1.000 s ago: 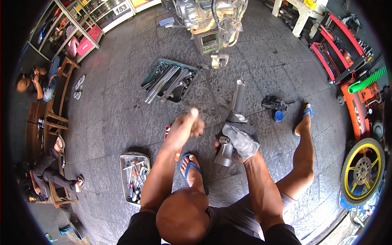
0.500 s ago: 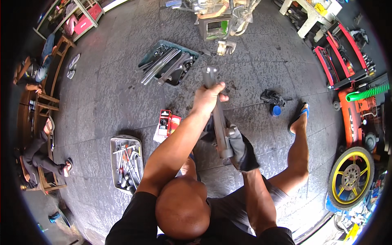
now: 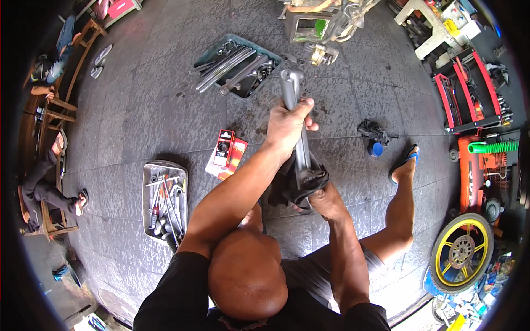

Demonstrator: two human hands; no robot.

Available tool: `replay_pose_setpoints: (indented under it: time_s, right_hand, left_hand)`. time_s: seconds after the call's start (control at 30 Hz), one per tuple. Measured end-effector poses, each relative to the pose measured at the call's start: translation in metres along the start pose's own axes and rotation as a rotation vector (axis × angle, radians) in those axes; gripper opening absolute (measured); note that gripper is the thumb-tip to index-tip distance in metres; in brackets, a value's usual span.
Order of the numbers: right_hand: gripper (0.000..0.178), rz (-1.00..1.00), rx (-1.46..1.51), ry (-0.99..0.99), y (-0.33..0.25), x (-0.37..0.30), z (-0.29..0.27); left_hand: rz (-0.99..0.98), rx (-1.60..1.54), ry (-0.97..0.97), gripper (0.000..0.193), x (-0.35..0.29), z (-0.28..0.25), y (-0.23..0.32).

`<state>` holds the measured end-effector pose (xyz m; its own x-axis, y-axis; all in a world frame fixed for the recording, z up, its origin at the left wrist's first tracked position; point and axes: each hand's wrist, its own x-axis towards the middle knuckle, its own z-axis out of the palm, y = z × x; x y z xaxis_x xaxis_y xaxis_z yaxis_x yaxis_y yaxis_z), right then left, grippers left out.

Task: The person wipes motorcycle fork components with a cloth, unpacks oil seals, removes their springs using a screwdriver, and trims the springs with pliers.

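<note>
Grey metal tube (image 3: 303, 149) is gripped by the left hand's (image 3: 286, 129) curled fingers, lower right of the parts tray (image 3: 254, 46); black cloth (image 3: 284, 190) around its lower end is clasped by the right hand (image 3: 328, 202).

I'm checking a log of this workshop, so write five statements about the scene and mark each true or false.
1. The left hand grips the grey metal fork leg. True.
2. The right hand holds a screwdriver. False: it holds a black cloth against the fork leg's near end.
3. The light-coloured tray holds hand tools. True.
4. The red packaging lies inside that tray. False: it lies outside, to its right.
5. The round blue container is near the person's right foot. True.
</note>
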<state>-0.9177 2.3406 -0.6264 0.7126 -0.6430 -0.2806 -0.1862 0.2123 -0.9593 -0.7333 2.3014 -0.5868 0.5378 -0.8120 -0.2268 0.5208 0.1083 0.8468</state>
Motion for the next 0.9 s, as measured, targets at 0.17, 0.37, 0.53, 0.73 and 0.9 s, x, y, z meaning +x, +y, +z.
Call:
replay_pose_setpoints:
  time_s: [0.17, 0.37, 0.53, 0.73, 0.9]
  right_hand:
    - [0.040, 0.330, 0.652, -0.110, 0.006, -0.013, 0.015]
    - [0.033, 0.138, 0.472, 0.110, 0.019, -0.018, 0.023]
    - [0.024, -0.066, -0.801, 0.584, 0.021, 0.003, 0.041]
    - [0.050, 0.133, 0.512, 0.000, 0.042, -0.022, 0.002]
    - [0.059, 0.245, 0.951, -0.171, 0.039, -0.033, 0.003]
  left_hand:
    - [-0.086, -0.132, -0.259, 0.023, 0.002, -0.001, -0.006]
    - [-0.103, -0.025, -0.220, 0.023, 0.008, -0.006, -0.011]
    - [0.137, 0.091, 0.287, 0.024, 0.019, -0.010, -0.032]
    - [-0.091, -0.209, -0.016, 0.020, 0.001, -0.023, -0.023]
    - [-0.132, -0.333, -0.129, 0.022, 0.005, -0.019, -0.027]
